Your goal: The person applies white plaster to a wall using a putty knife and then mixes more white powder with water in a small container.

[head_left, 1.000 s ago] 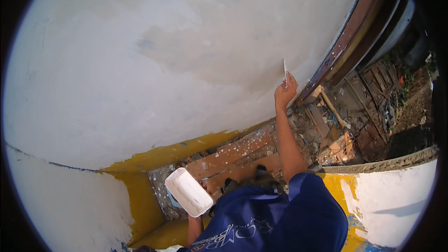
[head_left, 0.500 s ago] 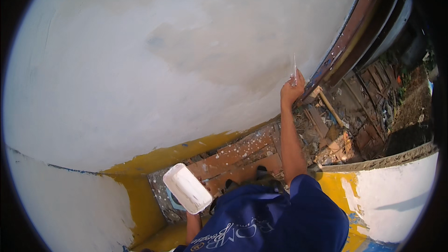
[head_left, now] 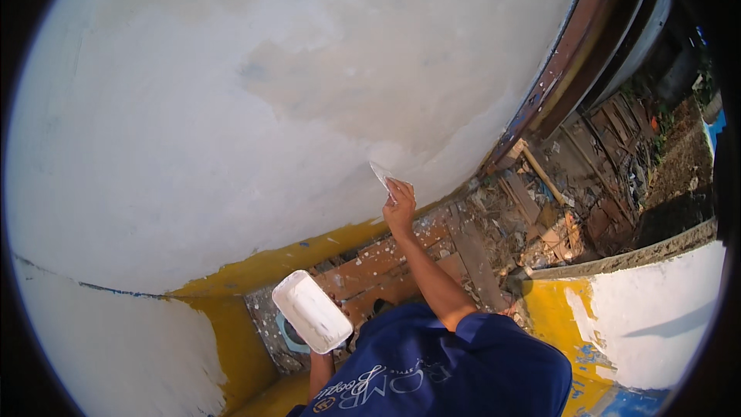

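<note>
My right hand (head_left: pixel 399 205) is closed round a flat, pale putty knife (head_left: pixel 379 173), whose blade lies against the lower part of the white wall (head_left: pixel 201 116). Beige, unevenly coated patches (head_left: pixel 332 81) spread over the wall above it. Low and left of centre, my left hand (head_left: pixel 321 358) supports a white rectangular tray (head_left: pixel 302 305) from underneath. White paste is smeared inside the tray, which is tilted. Most of that hand is hidden behind the tray.
Yellow paint (head_left: pixel 224 282) runs along the wall's foot. Paint-spattered boards (head_left: pixel 359 266) lie below. A brown frame (head_left: pixel 567 54) edges the wall at right, beside a heap of wood scraps and rubble (head_left: pixel 556 220). A low white and yellow wall (head_left: pixel 648 316) stands at lower right.
My right hand has swept the putty knife left and down along the wall, away from the brown frame. The tray in my left hand has barely shifted.
</note>
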The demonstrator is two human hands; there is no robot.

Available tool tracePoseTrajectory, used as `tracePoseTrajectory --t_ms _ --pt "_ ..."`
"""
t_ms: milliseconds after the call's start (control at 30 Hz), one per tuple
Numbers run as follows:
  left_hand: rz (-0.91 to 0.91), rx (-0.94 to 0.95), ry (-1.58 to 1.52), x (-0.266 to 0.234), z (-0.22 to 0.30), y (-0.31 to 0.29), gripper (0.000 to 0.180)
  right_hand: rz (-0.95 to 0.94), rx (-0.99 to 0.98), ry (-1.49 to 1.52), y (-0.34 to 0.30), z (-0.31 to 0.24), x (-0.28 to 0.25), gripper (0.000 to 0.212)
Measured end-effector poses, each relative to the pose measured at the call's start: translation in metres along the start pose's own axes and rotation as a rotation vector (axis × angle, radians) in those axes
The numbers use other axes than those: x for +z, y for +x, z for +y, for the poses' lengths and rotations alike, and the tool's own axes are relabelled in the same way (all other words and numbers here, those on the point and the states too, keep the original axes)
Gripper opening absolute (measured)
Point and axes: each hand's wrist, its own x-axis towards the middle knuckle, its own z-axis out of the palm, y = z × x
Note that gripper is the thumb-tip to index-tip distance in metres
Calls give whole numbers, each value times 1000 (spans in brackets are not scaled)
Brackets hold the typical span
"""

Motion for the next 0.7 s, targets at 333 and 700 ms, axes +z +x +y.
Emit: tracePoseTrajectory --t_ms 333,700 --pt "4 0 1 -1 8 -12 85 386 34 -204 139 60 -76 47" --pt "10 14 13 -3 14 -15 84 358 534 105 11 59 -10 39"
